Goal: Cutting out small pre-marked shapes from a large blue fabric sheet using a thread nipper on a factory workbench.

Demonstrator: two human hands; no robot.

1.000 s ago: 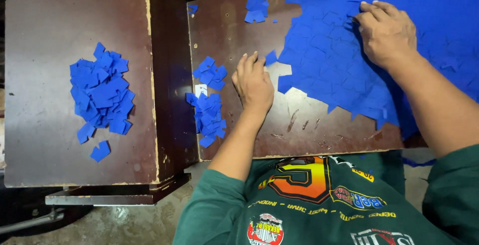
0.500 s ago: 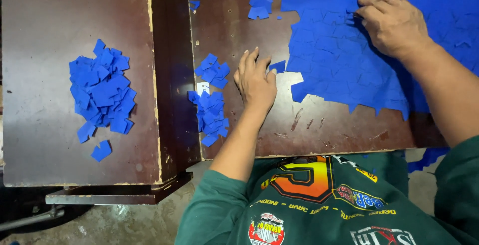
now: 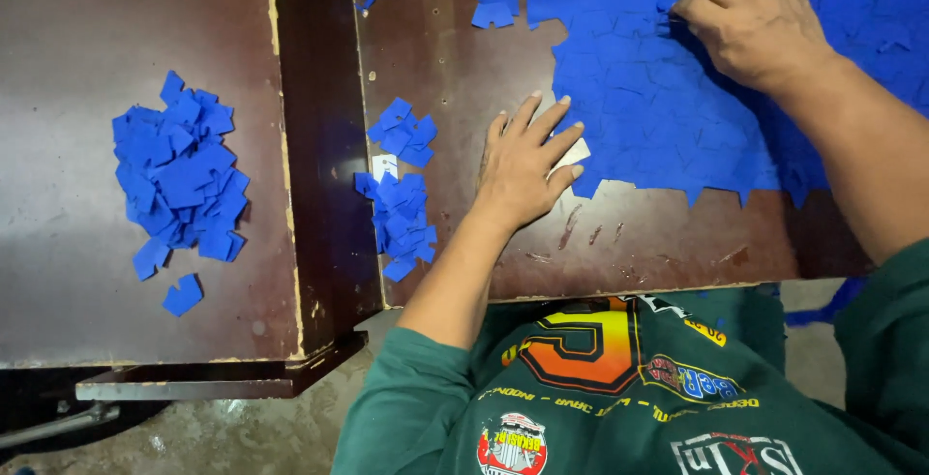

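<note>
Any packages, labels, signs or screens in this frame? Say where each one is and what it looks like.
No packages, signs or screens.
Printed graphics on the green shirt: bottom centre, orange, yellow, red and white patches.
Small white tag-like piece: on the brown tabletop, among the loose blue cut pieces; rectangular, too small to read.

A bright blue sheet (image 3: 677, 98), scored into a repeating pattern of interlocking shapes, covers the far right of a dark reddish-brown worktop (image 3: 619, 243) marked with pale scratches. Matching blue cut pieces (image 3: 399, 219) lie at left, more (image 3: 179, 180) on a duller brown worktop (image 3: 58, 272). The sleeve (image 3: 406, 417) is dark green.
</note>
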